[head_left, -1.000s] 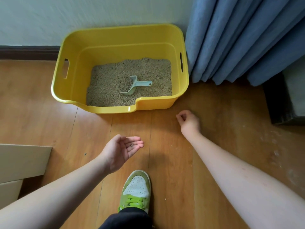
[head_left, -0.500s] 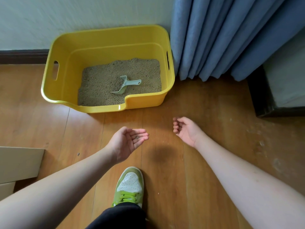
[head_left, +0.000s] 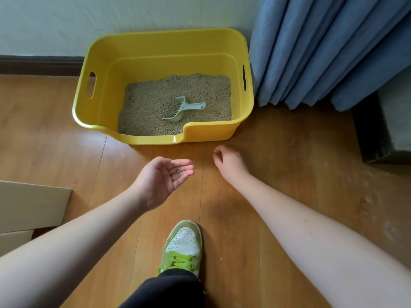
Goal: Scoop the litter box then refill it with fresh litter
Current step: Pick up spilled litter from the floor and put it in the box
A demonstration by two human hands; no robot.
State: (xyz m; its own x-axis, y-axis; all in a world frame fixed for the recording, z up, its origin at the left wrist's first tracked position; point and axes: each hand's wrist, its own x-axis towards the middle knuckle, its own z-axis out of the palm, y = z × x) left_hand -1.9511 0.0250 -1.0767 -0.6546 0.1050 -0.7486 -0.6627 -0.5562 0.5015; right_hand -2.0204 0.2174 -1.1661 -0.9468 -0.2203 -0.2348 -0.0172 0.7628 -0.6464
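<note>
We see the yellow litter box point(head_left: 142, 47) standing on the wooden floor point(head_left: 278, 174) against the pale wall point(head_left: 111, 16), its near rim dipping into a lower entry lip at the front left. It has a slot handle cut into each short side. A shallow bed of tan litter point(head_left: 155, 103) covers its bottom, heaped slightly toward the back. A pale green scoop point(head_left: 183, 108) lies on the litter right of centre, its toothed mouth toward the front left and its handle pointing right.

Our left hand point(head_left: 164, 178) hovers in front of the box, palm up and fingers point(head_left: 184, 168) loosely extended, with a few dark grains point(head_left: 177, 172) resting on them. Our right hand point(head_left: 231, 162) is just beside it to the right, low over the floor, its fingers curled under; we cannot tell whether they pinch anything. Neither hand touches the box or the scoop.

Blue curtains point(head_left: 322, 52) hang just right of the box, touching or nearly touching its right wall. A dark piece of furniture point(head_left: 378, 134) stands at the far right. Flat cardboard point(head_left: 26, 205) lies at the left edge. Our green and white shoe point(head_left: 183, 243) is planted on the floor between our arms, below a black trouser leg point(head_left: 169, 292). Pale dusty specks mark the floor at the right. The floor between hands and box holds nothing in the way.
</note>
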